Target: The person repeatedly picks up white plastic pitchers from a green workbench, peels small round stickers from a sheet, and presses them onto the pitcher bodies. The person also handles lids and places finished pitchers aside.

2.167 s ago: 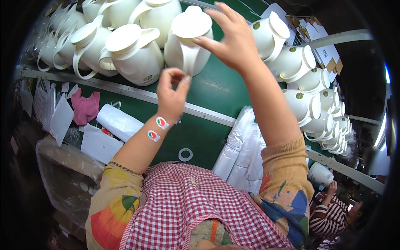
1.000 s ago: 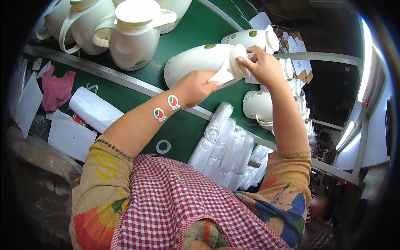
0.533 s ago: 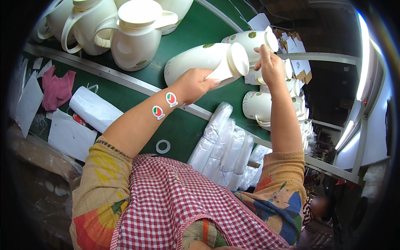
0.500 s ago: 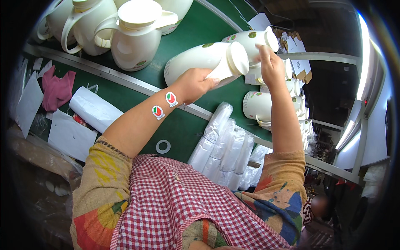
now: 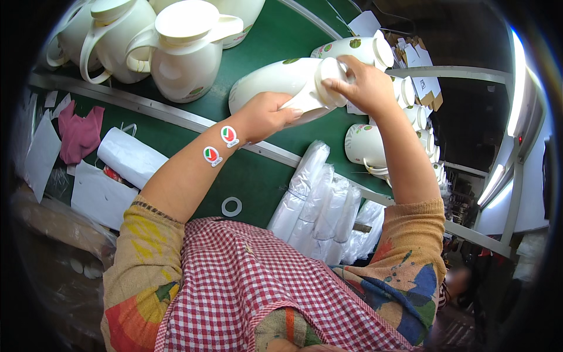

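A cream-white vacuum jug (image 5: 264, 82) lies tilted over the green worktop, its top pointing right. My left hand (image 5: 271, 114) is closed on its near side, just below the neck; I cannot tell whether it grips the handle or the spout. At the jug's top end, the fingers and thumb of my right hand (image 5: 369, 87) are wrapped round the round white lid (image 5: 328, 79). Part of the lid is hidden under those fingers. Another white jug (image 5: 355, 50) lies right behind, and an upright jug (image 5: 186, 64) stands to the left.
More jugs (image 5: 363, 144) line the right side. A metal rail (image 5: 146, 108) crosses the green worktop (image 5: 234, 185). On the near side are rolled clear plastic bags (image 5: 302, 185), a tape roll (image 5: 231, 206), a white roll (image 5: 129, 155) and a pink cloth (image 5: 79, 132). Cartons (image 5: 425, 73) stand at the far right.
My right hand has come left and down from beside the rear jug onto the held jug's lid. My left hand and the jug have shifted slightly left.
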`<action>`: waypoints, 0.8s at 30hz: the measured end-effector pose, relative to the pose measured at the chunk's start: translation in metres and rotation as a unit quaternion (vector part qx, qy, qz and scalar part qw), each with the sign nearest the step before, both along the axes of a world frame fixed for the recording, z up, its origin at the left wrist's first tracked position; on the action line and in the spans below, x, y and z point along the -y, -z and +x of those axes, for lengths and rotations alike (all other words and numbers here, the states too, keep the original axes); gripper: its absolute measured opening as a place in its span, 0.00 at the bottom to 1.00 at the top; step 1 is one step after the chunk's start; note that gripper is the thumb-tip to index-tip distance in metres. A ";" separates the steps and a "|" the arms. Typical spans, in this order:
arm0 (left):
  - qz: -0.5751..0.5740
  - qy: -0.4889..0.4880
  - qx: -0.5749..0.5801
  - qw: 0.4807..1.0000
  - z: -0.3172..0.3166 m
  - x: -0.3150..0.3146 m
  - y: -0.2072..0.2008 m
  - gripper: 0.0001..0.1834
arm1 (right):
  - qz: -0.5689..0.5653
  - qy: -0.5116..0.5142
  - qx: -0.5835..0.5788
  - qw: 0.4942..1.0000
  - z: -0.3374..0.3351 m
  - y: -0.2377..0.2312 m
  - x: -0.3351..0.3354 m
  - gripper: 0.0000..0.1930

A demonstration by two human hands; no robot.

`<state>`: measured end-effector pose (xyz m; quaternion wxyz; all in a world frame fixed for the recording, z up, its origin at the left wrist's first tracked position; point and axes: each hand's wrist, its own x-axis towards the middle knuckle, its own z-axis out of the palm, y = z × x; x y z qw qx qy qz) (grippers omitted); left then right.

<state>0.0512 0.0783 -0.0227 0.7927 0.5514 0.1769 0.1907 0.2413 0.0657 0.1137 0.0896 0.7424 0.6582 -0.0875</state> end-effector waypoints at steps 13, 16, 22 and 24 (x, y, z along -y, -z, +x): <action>-0.057 0.159 -0.008 0.986 -0.013 -0.021 0.006 0.13 | 0.186 -0.379 -0.091 0.902 0.030 0.043 0.016 0.31; -0.035 0.073 0.016 0.997 0.002 -0.011 0.013 0.14 | 0.231 -0.271 -0.115 0.927 0.027 0.057 0.019 0.28; 0.183 -0.102 -0.088 0.974 0.056 0.034 -0.013 0.17 | 0.254 0.049 -0.110 0.960 0.030 0.065 0.009 0.26; 0.219 -0.087 -0.099 0.967 0.060 0.032 -0.017 0.18 | 0.250 0.041 0.025 0.967 0.026 0.057 0.014 0.23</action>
